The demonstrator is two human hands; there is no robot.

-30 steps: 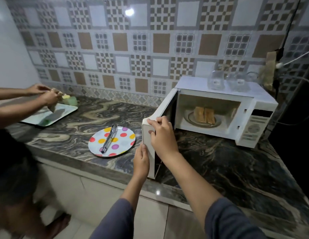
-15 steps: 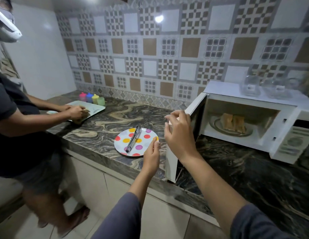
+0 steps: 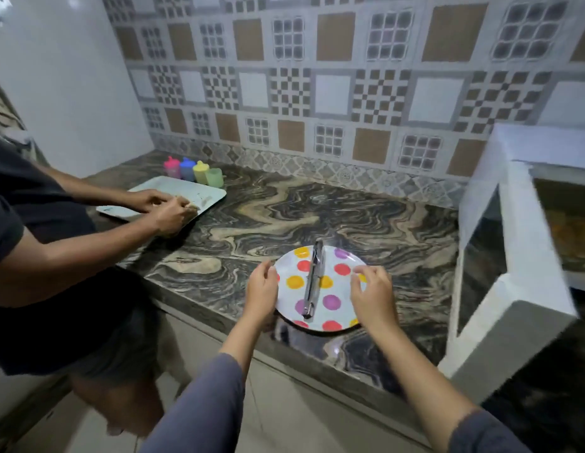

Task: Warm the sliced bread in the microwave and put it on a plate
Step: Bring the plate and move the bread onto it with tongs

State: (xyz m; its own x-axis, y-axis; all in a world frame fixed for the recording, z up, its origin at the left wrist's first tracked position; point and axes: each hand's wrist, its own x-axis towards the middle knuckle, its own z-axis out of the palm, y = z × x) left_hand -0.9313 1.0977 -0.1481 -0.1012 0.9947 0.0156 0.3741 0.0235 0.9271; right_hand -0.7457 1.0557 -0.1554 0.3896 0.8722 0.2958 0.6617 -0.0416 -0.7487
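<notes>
A white plate with coloured dots (image 3: 333, 289) lies on the marble counter near its front edge. Metal tongs (image 3: 312, 282) rest across the plate's middle. My left hand (image 3: 260, 291) is at the plate's left rim and my right hand (image 3: 373, 294) at its right rim. Both have curved fingers reaching over the edge, and no firm grip shows. The white microwave (image 3: 510, 243) stands at the right with its door (image 3: 480, 266) swung open toward me. Its inside is blurred and only a brownish patch shows there.
Another person stands at the left, both hands (image 3: 163, 210) working on a pale tray (image 3: 206, 192). Several small coloured cups (image 3: 193, 171) stand behind that tray by the tiled wall. Bare marble counter (image 3: 284, 217) lies between the tray and the plate.
My right hand has left the microwave door and come down to the plate's right rim. My left hand has moved to the left rim. My view has swung left and down.
</notes>
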